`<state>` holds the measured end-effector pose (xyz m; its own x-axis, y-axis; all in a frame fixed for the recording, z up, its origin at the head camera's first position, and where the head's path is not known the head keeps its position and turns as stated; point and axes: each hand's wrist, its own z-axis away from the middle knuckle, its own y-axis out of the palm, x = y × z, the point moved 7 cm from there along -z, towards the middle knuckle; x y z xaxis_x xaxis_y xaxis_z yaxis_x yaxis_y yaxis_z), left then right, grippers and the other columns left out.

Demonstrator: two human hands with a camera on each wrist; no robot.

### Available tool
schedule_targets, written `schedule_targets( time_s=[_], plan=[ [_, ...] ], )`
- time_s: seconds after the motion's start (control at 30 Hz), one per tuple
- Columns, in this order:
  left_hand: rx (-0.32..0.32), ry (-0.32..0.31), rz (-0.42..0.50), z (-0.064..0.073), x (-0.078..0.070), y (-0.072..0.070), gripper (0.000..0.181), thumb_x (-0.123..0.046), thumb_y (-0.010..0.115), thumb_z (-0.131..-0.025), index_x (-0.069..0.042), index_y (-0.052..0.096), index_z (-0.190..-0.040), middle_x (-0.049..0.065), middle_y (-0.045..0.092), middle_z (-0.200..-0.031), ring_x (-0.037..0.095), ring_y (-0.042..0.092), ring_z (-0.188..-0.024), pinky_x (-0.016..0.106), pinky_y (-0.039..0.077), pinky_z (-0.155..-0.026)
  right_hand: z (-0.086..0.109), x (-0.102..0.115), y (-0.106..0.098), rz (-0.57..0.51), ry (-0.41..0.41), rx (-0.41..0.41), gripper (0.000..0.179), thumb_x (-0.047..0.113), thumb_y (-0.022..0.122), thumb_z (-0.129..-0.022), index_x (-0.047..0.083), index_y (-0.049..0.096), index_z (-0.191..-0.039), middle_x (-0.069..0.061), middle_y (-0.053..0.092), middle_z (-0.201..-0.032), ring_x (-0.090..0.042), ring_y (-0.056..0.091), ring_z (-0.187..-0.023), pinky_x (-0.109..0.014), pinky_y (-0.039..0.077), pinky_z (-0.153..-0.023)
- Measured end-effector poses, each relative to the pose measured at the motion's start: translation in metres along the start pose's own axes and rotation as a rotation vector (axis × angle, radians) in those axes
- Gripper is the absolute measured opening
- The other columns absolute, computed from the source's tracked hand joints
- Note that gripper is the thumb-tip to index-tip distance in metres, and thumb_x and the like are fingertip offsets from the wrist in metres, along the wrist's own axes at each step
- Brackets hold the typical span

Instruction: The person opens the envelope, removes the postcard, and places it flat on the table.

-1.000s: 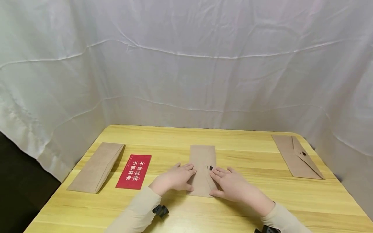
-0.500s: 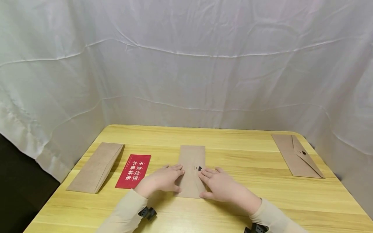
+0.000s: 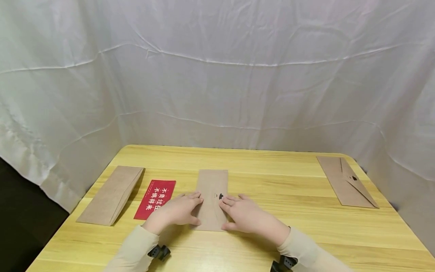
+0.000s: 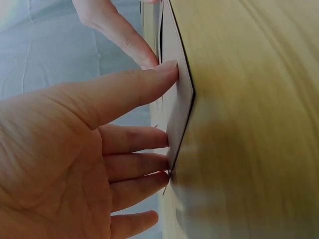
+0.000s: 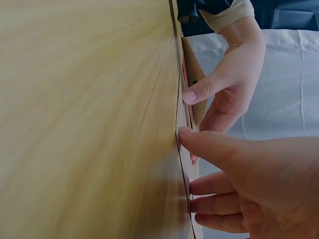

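A brown paper envelope (image 3: 211, 185) with a small black print lies flat on the wooden table, its long sides running away from the person. My left hand (image 3: 178, 209) rests at its left edge, fingers extended and fingertips touching the paper. At the opposite edge my right hand (image 3: 244, 213) touches it the same way, close beside the print. In the left wrist view, the left thumb lies on the envelope (image 4: 177, 99) near its corner. The right wrist view has the fingertips of the right hand (image 5: 249, 174) along the edge.
A red card (image 3: 153, 200) with white characters lies left of the middle envelope, partly behind the left hand. Beyond it is another brown envelope (image 3: 110, 196), slightly raised along one side. A third envelope (image 3: 343, 185) lies at the far right. White curtains (image 3: 217, 75) surround the table (image 3: 289, 173).
Both hands have moved left together, and the middle envelope has slid left with them, closer to the red card. The other envelopes and the card stay in place.
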<state>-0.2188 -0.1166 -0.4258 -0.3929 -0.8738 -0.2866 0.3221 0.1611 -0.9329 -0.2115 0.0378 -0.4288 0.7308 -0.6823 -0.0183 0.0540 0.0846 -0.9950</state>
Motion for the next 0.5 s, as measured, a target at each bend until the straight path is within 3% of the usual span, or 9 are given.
schedule_targets(
  time_s=[0.5],
  plan=[
    [-0.022, -0.051, 0.036, 0.013, 0.024, 0.000, 0.073, -0.039, 0.079, -0.078, -0.003, 0.055, -0.137, 0.016, 0.043, -0.152, 0.032, 0.038, -0.143, 0.054, 0.027, -0.118, -0.019, 0.025, -0.005, 0.081, 0.017, 0.030, 0.073, 0.059, 0.058, -0.088, 0.012, 0.050, -0.143, -0.004, 0.049, -0.148, -0.021, 0.046, -0.138, -0.049, 0.039, -0.113]
  ],
)
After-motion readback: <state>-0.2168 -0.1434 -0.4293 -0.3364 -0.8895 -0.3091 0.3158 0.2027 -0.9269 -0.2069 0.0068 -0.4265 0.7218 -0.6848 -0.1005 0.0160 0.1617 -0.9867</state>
